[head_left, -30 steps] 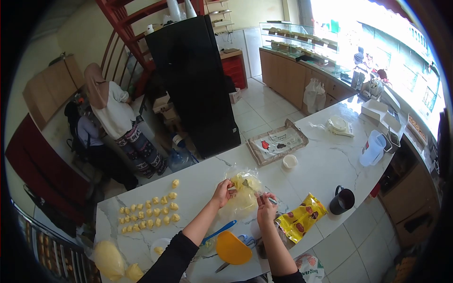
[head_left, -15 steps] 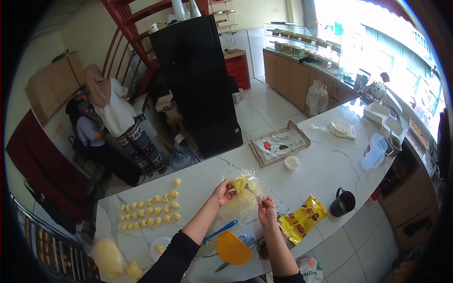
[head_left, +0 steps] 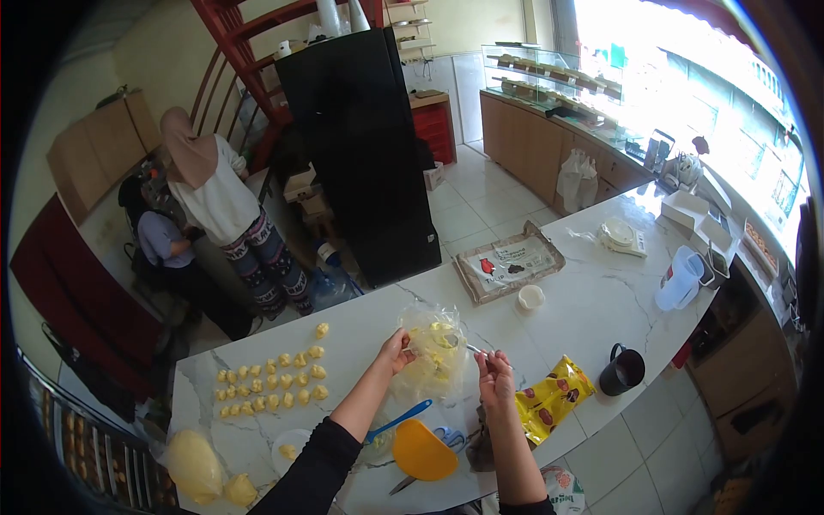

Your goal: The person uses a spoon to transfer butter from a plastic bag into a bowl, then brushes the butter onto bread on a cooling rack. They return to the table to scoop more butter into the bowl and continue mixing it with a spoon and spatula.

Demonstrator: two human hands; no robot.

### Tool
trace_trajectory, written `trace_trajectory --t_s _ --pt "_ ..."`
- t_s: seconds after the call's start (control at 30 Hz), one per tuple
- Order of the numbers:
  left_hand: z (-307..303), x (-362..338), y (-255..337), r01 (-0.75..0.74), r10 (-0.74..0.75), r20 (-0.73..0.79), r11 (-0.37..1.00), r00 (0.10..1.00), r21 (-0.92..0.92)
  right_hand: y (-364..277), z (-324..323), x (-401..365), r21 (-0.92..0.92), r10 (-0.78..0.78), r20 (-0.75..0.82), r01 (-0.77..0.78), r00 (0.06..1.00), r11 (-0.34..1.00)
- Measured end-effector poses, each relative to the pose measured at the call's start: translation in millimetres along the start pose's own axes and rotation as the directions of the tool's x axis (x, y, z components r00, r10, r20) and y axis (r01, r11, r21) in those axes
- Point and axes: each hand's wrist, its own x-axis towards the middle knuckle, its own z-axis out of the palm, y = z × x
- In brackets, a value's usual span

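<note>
My left hand (head_left: 396, 352) pinches the edge of a clear plastic bag (head_left: 421, 378) smeared inside with something soft and yellow. Closed around a thin metal handle, which looks like a spoon's (head_left: 474, 348), my right hand (head_left: 495, 378) is just right of the bag. The spoon's far end reaches toward the bag and is hard to make out. Below the hands lie a blue spatula (head_left: 403, 421), an orange dough scraper (head_left: 425, 451) and blue-handled scissors (head_left: 451, 438). A yellow packet (head_left: 556, 399) lies beside my right forearm.
Rows of small dough pieces (head_left: 273, 378) are on the left, above a large dough mass (head_left: 195, 468). A dark mug (head_left: 622, 371) stands near the right edge. Farther back are a brown-edged packet (head_left: 509, 262), a white cup (head_left: 530, 298) and a clear jug (head_left: 680, 279). Two people stand beyond the table.
My right hand has moved slightly right and down, drawing away from the bag with the spoon. The bag hangs more upright. One person in the background has lowered a raised arm.
</note>
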Motion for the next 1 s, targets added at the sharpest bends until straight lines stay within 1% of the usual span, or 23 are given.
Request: trace_trajectory --t_s 0.03,0.07,0.1,0.13,0.17,0.23,0.27,0.33,0.37,0.43,0.47,0.53,0.57,0.6,0.67,0.7,0.73,0.77,0.8,0.83,0.9,0.97,1.0 --pt "-2.1 0.4 0.2 0.001 -0.001 -0.001 1.000 1.000 -0.003 -3.3 3.2 -1.2 -0.055 0.002 -0.003 -0.002 1.000 0.998" --pt "-5.2 0.5 1.3 0.026 -0.026 0.062 1.000 0.998 -0.002 -6.1 6.5 -2.3 -0.058 0.003 -0.003 -0.003 1.000 0.998" --pt "-7.3 1.1 2.4 0.050 -0.050 0.124 0.999 0.991 0.001 -8.5 9.8 -2.8 -0.203 -0.101 0.010 0.101 0.995 0.974" --pt "-4.8 -5.2 6.2 0.049 -0.049 0.123 0.999 0.991 -0.001 -9.7 11.6 -2.6 -0.341 -0.200 0.038 0.201 0.979 0.918" --pt "-0.2 -16.9 11.7 0.082 -0.083 0.140 0.997 0.987 0.016 -10.0 11.1 -1.4 -0.342 -0.198 0.037 0.199 0.980 0.918" --pt "-0.9 -20.6 13.5 0.115 -0.119 0.157 0.993 0.980 0.032 -8.7 7.2 3.9 -0.584 -0.252 0.041 0.228 0.967 0.779" --pt "-7.0 -14.3 11.4 0.141 -0.140 0.190 0.990 0.972 0.007 -5.5 4.8 6.1 -0.585 -0.251 0.041 0.227 0.967 0.779" --pt "-13.4 -9.3 8.5 0.169 -0.160 0.223 0.985 0.962 -0.019 5.1 -1.0 10.2 -0.751 -0.304 0.118 0.286 0.945 0.595" --pt "-13.6 -9.9 9.0 0.178 -0.168 0.253 0.984 0.953 -0.019 9.9 -3.4 11.5 -0.751 -0.303 0.118 0.285 0.946 0.595" --pt "-12.6 -11.1 9.5 0.188 -0.175 0.282 0.982 0.943 -0.021 19.9 -9.5 13.9 -0.921 -0.359 0.249 0.334 0.899 0.198" --pt "-10.6 -11.8 8.3 0.156 -0.152 0.228 0.988 0.962 -0.002 26.9 -16.1 17.1 -0.922 -0.358 0.247 0.332 0.901 0.199" --pt "-9.0 -9.9 3.7 0.126 -0.127 0.174 0.992 0.976 0.019 38.5 -23.9 21.4 -0.878 -0.342 0.174 0.302 0.924 0.370" --pt "-8.8 -6.8 1.0 0.061 -0.066 0.112 0.997 0.991 0.049 40.1 -24.8 21.4 -0.735 -0.288 0.071 0.246 0.955 0.632" --pt "-9.5 -4.3 -2.1 -0.001 -0.003 0.051 0.996 0.999 0.084 40.5 -26.1 21.6 -0.736 -0.287 0.071 0.244 0.955 0.632" --pt "-10.6 1.7 -7.7 0.006 -0.010 0.066 0.997 0.998 0.072 39.8 -27.0 22.6 -0.493 -0.170 -0.084 0.107 0.982 0.863" --pt "-12.5 4.1 -10.0 0.014 -0.019 0.081 0.998 0.997 0.060 38.8 -27.9 22.7 -0.494 -0.168 -0.085 0.105 0.982 0.863" --pt "-10.5 1.3 -7.8 0.015 -0.020 0.081 0.998 0.997 0.059 36.9 -27.8 22.4 -0.429 -0.111 -0.096 0.059 0.989 0.901" --pt "-8.6 -1.5 -5.6 0.061 -0.062 0.113 0.998 0.992 0.013 35.1 -28.0 21.7 -0.361 -0.052 -0.105 0.011 0.993 0.932" --pt "-6.4 -4.6 -4.4 0.109 -0.103 0.148 0.994 0.984 -0.031 34.0 -29.7 21.9 -0.364 -0.053 -0.107 0.010 0.993 0.931" --pt "-8.6 -1.7 -6.6 0.111 -0.105 0.149 0.993 0.983 -0.034 33.2 -32.5 23.1 -0.330 -0.002 -0.117 -0.036 0.993 0.943" --pt "-13.2 4.8 -8.6 0.165 -0.134 0.257 0.981 0.957 -0.102 32.5 -37.9 24.8 -0.298 0.047 -0.124 -0.083 0.991 0.951" --pt "-18.7 21.9 -12.5 0.148 -0.119 0.295 0.986 0.948 -0.079 32.5 -39.4 24.8 -0.186 0.127 -0.139 -0.152 0.982 0.971" --pt "-22.3 29.3 -15.9 0.131 -0.105 0.331 0.990 0.938 -0.056 32.0 -38.8 24.3 -0.187 0.127 -0.139 -0.152 0.982 0.971"
